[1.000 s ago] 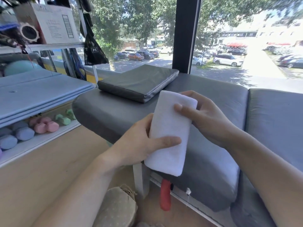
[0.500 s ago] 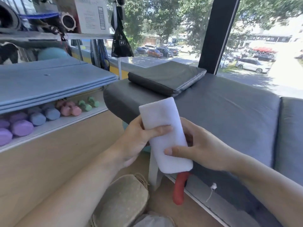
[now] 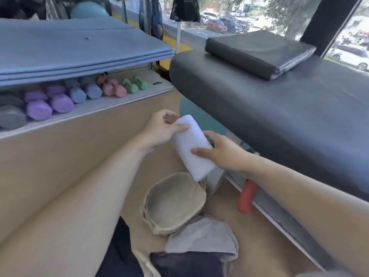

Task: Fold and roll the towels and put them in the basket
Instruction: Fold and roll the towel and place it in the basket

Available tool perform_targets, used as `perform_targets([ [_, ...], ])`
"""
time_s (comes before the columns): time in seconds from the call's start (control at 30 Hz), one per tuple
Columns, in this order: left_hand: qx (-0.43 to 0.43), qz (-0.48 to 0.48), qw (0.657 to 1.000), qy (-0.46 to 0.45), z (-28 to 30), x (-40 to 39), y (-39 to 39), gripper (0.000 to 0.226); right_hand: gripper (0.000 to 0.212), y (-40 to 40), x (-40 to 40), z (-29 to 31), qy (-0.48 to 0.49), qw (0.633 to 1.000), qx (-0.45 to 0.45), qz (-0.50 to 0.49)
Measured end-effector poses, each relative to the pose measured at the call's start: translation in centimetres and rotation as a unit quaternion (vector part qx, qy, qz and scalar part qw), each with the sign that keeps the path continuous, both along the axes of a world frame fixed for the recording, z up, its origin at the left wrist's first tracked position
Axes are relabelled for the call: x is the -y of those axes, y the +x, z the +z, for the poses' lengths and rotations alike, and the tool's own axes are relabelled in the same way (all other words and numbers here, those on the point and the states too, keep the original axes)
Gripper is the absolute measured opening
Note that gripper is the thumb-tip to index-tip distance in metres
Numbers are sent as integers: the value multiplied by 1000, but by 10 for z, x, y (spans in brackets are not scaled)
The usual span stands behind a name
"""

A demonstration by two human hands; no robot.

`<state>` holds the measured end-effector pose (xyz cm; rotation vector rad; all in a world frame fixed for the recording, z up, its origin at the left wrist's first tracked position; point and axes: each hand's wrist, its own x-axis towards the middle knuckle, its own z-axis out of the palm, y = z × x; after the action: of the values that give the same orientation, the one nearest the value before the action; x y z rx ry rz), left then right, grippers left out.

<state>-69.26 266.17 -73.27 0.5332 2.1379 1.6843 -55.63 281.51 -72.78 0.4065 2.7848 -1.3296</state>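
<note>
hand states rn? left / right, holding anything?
Left hand: grips the upper end of the rolled white towel.
Right hand: holds the same towel's lower half, thumb across it.

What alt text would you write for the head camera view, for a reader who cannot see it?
Two bare hands, left hand and right hand, hold a rolled white towel tilted above an open woven basket on the floor. A dark padded bench stands at right; a shelf at left holds coloured dumbbells.
</note>
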Motion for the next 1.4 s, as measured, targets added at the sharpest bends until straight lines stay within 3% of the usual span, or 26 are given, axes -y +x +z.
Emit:
perform_targets([
  [0.23,29,-8,986,-162,-69,41,-52,53,56,-52,26,-108,-110,992,50,-24],
  [0.37,120,-49,948,-290,-113,66,-59,49,56,-60,38,-174,-152,981,106,-53],
  [0.47,169,-93,921,-338,-131,73,-55,48,59,-63,42,-226,-169,972,155,-54],
  [0.57,172,-99,917,-347,-138,66,-55,44,68,-62,42,-275,-161,965,202,-49],
  [0.77,195,-37,946,-258,-146,45,-61,28,55,-67,50,-340,-122,950,282,-49],
  [0.87,195,-30,943,-267,-152,40,-59,18,52,-72,56,-360,-87,948,306,-26],
  [1.13,202,-29,935,-290,-158,45,-63,28,57,-71,64,-388,-61,940,335,20],
  [1.4,195,-36,935,-294,-154,41,-58,27,47,-72,53,-384,-16,954,298,39],
])
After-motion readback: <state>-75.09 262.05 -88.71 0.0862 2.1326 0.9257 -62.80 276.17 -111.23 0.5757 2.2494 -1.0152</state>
